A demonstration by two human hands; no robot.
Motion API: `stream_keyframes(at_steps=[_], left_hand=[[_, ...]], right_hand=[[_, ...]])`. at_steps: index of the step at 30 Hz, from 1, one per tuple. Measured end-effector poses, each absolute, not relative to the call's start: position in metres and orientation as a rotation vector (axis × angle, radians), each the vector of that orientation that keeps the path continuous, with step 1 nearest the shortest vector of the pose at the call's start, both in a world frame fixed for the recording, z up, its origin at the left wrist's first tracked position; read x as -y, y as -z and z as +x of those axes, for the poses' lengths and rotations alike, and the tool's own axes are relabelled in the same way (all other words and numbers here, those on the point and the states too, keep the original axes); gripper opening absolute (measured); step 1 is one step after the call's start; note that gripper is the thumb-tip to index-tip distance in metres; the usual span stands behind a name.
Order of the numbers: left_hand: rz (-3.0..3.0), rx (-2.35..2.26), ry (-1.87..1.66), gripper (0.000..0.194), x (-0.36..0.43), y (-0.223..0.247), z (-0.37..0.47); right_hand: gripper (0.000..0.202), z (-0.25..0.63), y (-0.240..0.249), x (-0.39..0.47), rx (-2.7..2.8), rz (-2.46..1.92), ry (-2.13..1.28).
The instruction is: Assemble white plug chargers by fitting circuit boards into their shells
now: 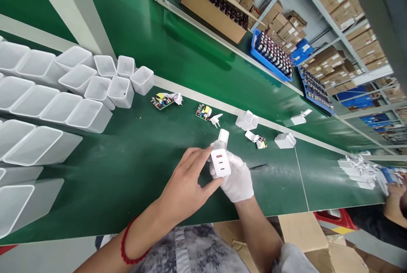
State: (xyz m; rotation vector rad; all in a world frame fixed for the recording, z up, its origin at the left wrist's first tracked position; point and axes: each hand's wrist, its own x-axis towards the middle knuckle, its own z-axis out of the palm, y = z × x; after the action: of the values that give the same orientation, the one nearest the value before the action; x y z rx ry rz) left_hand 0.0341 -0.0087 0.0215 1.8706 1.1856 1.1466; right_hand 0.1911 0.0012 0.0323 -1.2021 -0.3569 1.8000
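Note:
A white wall charger (221, 167) with one reddish port and two slim ports facing me is held above the green bench. My right hand (239, 182), in a white glove, grips it from behind and the right; most of those fingers are hidden. My bare left hand (186, 179) pinches the charger's left side, fingertips near the top and thumb at the lower edge. A white piece (223, 136) juts out at the far end of the charger. Beyond it lie a circuit board (203, 112) and a white plug piece (216, 120).
White open casings (85, 114) stand in rows at left. Another board with plug (163, 100) lies near them. At right are white casings (247, 120), a board piece (261, 142) and a dark thin tool (259, 167). Blue trays (273, 59) line the shelf. A co-worker's hand (396, 192) shows far right.

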Motion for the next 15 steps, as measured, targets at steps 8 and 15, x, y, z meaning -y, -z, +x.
stream_keyframes(at_steps=[8,15], left_hand=[[2.012,-1.305,-0.916,0.052,0.002,-0.009,0.013],[2.211,-1.551,-1.052,0.036,0.019,-0.019,-0.074]], right_hand=[[0.051,0.206,-0.050,-0.035,1.479,-1.624,-0.960],[0.039,0.235,-0.081,-0.206,2.027,-2.034,-0.324]])
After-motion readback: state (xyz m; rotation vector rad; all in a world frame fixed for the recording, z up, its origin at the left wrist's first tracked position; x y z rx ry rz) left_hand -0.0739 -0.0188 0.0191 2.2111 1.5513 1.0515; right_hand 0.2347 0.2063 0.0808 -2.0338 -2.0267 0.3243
